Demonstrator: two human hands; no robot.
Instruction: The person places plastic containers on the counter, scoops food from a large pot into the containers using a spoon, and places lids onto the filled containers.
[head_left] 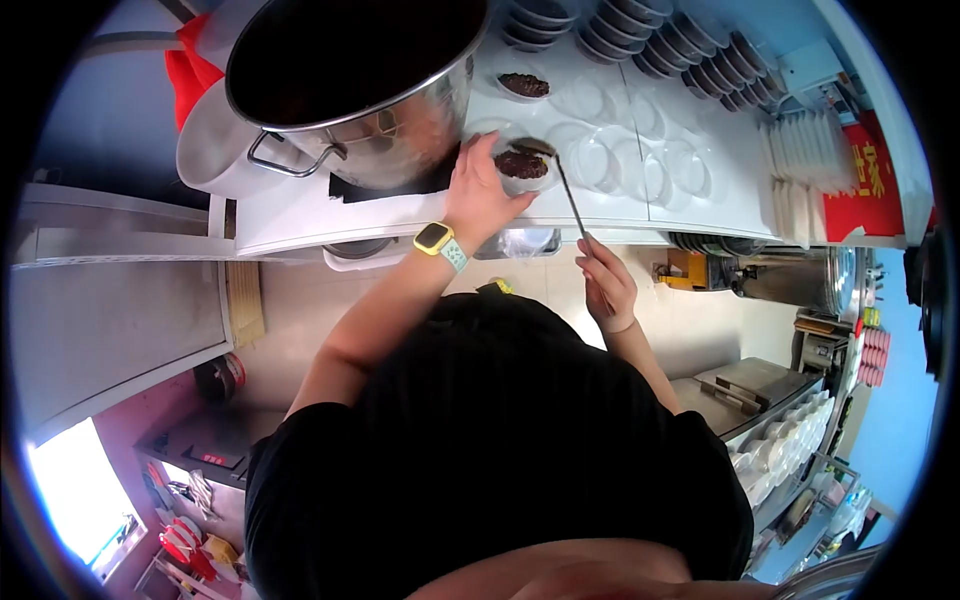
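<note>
My left hand (pixel 478 192), with a yellow-cased watch (pixel 434 237) on its wrist, curves around the near left side of a small white bowl (pixel 527 184), thumb and fingers on its outside. Dark, grainy food (pixel 515 165) fills this bowl. In my right hand (pixel 607 284) is the handle of a long-handled spoon (pixel 570 195), whose dark head rests at the far rim, on or just over the food. A second bowl of the same dark food (pixel 524 85) stands a little farther back on the white counter (pixel 610 213).
Left of the bowls stands a big steel pot (pixel 400 135), its inside dark. Several clear round lids or bowls (pixel 598 160) cover the counter to the right. Stacked bowls (pixel 610 35) line the back, and white stacked containers (pixel 808 150) stand at the right end beside a red sign (pixel 868 180).
</note>
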